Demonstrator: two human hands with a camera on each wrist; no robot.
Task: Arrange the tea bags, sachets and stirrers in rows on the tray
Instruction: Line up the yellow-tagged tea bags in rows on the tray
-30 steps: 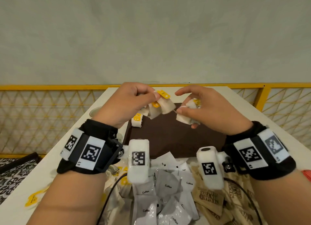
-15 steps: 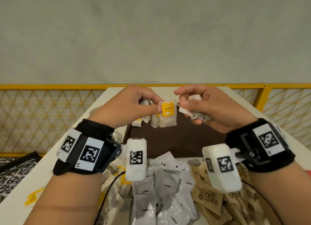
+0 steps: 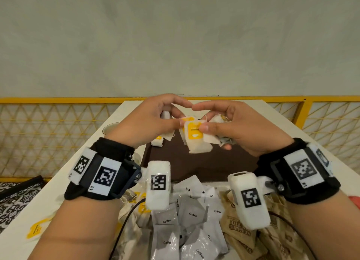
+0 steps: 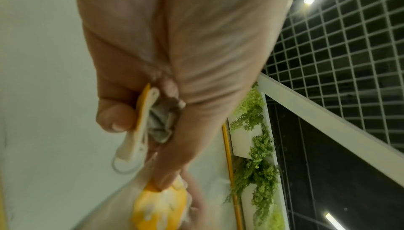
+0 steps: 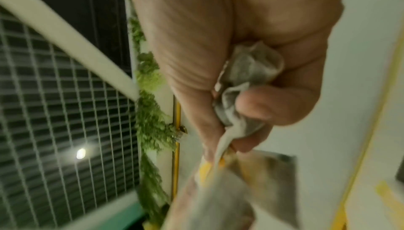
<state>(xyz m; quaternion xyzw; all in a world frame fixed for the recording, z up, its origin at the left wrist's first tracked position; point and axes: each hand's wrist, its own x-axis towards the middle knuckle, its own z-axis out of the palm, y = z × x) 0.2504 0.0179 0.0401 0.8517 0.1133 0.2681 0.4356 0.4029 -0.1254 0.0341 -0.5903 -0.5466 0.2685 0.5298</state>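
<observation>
Both hands are held up over the dark brown tray [image 3: 196, 168]. My left hand [image 3: 173, 121] pinches a tea bag's yellow tag [image 4: 143, 111] between thumb and fingers, with a crumpled tea bag [image 4: 161, 124] tucked in its palm. My right hand [image 3: 208, 123] grips a bunch of crumpled tea bags [image 5: 249, 79], and its thumb presses on the yellow-tagged tea bag [image 3: 195, 138] that hangs between the two hands. One more tea bag [image 3: 157, 142] lies at the tray's left edge. No stirrers are in view.
Near me lies a heap of grey and white coffee sachets [image 3: 175, 220], with brown sugar sachets [image 3: 243, 232] on its right and loose tea bags [image 3: 136, 199] on its left. A stray yellow tag [image 3: 35, 230] lies on the white table. A round cup rim [image 3: 110, 126] stands far left.
The hands have come together over the tray. The yellow-tagged tea bag, held earlier by the left hand alone, is now also pinched by the right thumb.
</observation>
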